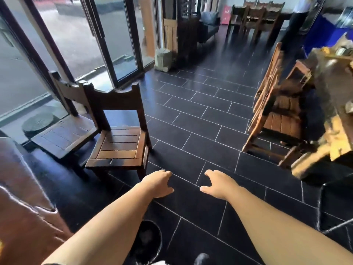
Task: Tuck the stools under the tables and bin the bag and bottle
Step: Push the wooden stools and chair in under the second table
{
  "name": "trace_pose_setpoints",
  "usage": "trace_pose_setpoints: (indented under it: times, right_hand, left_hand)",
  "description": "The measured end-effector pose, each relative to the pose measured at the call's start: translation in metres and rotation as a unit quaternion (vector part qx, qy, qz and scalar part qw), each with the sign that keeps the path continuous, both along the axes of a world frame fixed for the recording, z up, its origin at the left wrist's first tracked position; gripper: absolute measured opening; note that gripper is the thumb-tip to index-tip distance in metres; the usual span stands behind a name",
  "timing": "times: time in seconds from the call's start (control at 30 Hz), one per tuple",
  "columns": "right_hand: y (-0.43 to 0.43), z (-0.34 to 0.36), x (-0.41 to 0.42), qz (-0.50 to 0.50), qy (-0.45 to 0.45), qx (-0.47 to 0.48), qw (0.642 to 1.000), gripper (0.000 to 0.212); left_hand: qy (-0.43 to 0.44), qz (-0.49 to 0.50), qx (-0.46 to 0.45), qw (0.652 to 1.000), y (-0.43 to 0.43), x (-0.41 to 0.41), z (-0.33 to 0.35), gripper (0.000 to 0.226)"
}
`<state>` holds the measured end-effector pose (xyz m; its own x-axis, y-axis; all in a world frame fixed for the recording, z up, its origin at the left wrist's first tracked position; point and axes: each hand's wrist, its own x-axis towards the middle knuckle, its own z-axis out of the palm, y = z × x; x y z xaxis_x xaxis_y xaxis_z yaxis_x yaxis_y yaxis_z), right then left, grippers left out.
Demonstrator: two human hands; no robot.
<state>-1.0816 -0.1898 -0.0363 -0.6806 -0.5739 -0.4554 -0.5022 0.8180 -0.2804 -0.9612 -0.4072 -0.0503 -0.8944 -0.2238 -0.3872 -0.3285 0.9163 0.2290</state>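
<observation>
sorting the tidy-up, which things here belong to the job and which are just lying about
Job:
near wooden chair
chair behind it
left table

Lying about:
stone block
sofa
far dining set

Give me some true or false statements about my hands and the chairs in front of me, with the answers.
1. The left hand and the right hand hold nothing. True.
2. The left hand grips the back of the nearer chair. False: it touches nothing, and that chair stands apart, ahead and to the left.
3. A farther chair stands beside the nearer one, close to the glass doors. True.
4. The floor is pale wooden planks. False: it is dark tile with light joints.
</observation>
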Motion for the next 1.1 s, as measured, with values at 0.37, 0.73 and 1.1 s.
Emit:
trace_pose_setpoints:
  times: [0.37,0.73,1.1]
  right_hand:
    - [-0.072,0.003,-0.17,0.114,0.012,0.014,0.993,0.068]
    - [-0.238,-0.014,-0.336,0.197,0.024,0.047,0.979,0.062]
    - [-0.402,-0.006,-0.469,0.256,0.018,0.039,0.966,0.068]
  left_hand:
    - [0.005,0.093,-0.005,0.996,-0.04,-0.138,0.009,0.054]
    - [-0.01,0.186,0.016,0.982,-0.179,-0.275,-0.022,0.047]
    - [-0.008,0.254,0.029,0.967,-0.319,-0.387,-0.009,0.051]
